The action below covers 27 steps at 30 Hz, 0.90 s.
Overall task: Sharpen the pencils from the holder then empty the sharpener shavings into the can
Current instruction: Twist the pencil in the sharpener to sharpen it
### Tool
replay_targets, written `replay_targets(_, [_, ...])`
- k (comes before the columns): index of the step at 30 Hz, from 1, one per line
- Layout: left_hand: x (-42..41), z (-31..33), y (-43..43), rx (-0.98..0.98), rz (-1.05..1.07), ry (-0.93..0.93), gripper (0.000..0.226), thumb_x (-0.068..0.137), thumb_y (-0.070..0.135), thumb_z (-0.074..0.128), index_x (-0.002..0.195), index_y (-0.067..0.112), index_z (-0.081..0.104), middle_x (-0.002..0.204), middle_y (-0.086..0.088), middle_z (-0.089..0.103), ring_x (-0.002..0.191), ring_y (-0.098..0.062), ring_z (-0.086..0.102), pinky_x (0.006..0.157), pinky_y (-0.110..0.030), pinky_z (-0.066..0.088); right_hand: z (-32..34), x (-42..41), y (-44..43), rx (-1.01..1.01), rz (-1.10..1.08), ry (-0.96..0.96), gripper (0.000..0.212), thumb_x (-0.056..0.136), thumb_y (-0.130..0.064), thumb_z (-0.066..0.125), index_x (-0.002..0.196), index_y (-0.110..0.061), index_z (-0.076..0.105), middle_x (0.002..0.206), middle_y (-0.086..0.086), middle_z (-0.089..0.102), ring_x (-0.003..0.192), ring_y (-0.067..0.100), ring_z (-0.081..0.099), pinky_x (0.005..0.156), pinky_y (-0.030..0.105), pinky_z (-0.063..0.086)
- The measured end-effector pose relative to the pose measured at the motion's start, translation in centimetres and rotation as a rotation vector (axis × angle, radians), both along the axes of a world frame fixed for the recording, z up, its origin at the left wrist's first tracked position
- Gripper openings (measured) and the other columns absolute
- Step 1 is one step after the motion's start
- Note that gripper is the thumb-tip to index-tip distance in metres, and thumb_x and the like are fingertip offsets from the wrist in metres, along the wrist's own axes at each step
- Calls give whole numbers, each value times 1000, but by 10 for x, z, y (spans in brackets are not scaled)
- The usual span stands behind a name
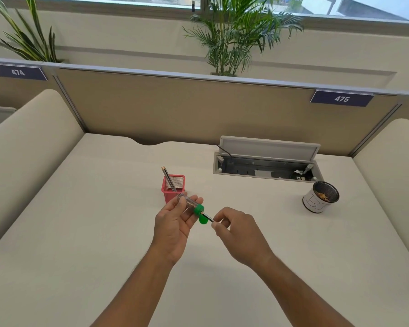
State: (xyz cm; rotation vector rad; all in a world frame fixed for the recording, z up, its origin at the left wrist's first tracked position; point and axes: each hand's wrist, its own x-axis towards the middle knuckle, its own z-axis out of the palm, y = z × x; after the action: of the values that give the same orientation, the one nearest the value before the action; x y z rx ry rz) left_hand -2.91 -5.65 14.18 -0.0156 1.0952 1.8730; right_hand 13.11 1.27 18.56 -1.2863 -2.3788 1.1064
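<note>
My left hand point(175, 223) grips a clear tube sharpener point(189, 204) with a green end and a green cap hanging from it. A pencil point(208, 217) is pushed into the green end, and my right hand point(236, 230) pinches its free end, hiding most of the shaft. Just behind my left hand stands a red mesh pencil holder point(174, 186) with two pencils point(167, 177) leaning in it. To the right, a round can point(320, 197) wrapped in white paper holds some shavings.
An open cable tray point(267, 166) with its lid raised is set into the white desk point(80, 232) behind the can. A beige partition runs along the back, with padded side panels left and right and plants beyond.
</note>
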Motion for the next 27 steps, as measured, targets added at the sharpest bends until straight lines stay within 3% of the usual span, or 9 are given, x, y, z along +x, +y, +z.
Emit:
replay_targets(4, [3, 1, 1, -1, 2, 2, 35, 108, 14, 56, 140, 0, 61, 129, -24, 75, 117, -36, 77, 97, -44, 63, 2, -4, -3, 66, -27, -12, 22, 89, -29, 79, 100, -22, 61, 88, -5, 65, 76, 14, 61, 64, 23, 50])
replay_targets(7, [3, 2, 2, -2, 5, 2, 35, 108, 14, 57, 140, 1, 62, 129, -22, 76, 117, -36, 77, 97, -44, 64, -1, -4, -4, 206, -22, -85, 27, 88, -25, 79, 86, -21, 52, 84, -3, 59, 73, 15, 55, 59, 15, 38])
replay_targets(12, [8, 2, 3, -7, 38, -9, 32, 108, 13, 56, 137, 1, 65, 127, -23, 77, 116, -36, 77, 94, -43, 65, -2, -1, -9, 464, 11, -215, 27, 97, -39, 67, 83, -24, 49, 76, -6, 54, 63, 19, 50, 50, 23, 27])
replay_targets(15, [9, 2, 4, 8, 43, -12, 33, 109, 12, 55, 139, 2, 64, 128, -23, 76, 117, -35, 77, 95, -43, 65, -7, -2, -9, 552, -4, -239, 24, 97, -41, 66, 82, -23, 58, 69, -8, 53, 56, 17, 45, 44, 21, 20])
replay_targets(18, [8, 2, 5, 8, 25, 5, 34, 110, 11, 54, 142, 1, 62, 128, -23, 76, 117, -36, 76, 98, -45, 64, -11, 0, -1, 269, -10, -186, 28, 105, -40, 52, 88, -23, 64, 74, -7, 68, 64, 16, 60, 54, 35, 50])
replay_targets(21, [8, 1, 4, -5, 3, 6, 35, 110, 11, 54, 142, 2, 61, 128, -25, 75, 118, -38, 76, 99, -47, 63, -8, 3, 6, -38, -23, -45, 29, 105, -34, 53, 85, -21, 68, 71, -3, 74, 56, 7, 58, 64, 36, 54])
replay_targets(23, [8, 1, 3, -5, 3, -1, 35, 110, 11, 54, 142, 1, 61, 129, -26, 75, 118, -38, 76, 98, -47, 63, -5, 3, 6, -39, -26, -8, 25, 96, -41, 69, 83, -20, 64, 71, -3, 72, 56, 6, 54, 58, 31, 50])
replay_targets(25, [8, 1, 3, -4, 8, -3, 35, 109, 13, 55, 142, 1, 61, 129, -25, 75, 118, -37, 76, 100, -47, 62, -5, 4, 5, 27, -38, 4, 41, 78, -48, 86, 80, -20, 56, 73, -3, 63, 61, 11, 49, 55, 26, 41])
replay_targets(27, [8, 1, 4, -7, 17, 0, 35, 109, 13, 55, 142, 2, 61, 129, -24, 75, 117, -37, 76, 101, -48, 61, -8, 3, 3, 159, -13, -21, 46, 76, -44, 88, 77, -23, 47, 73, -5, 54, 63, 12, 44, 57, 24, 37])
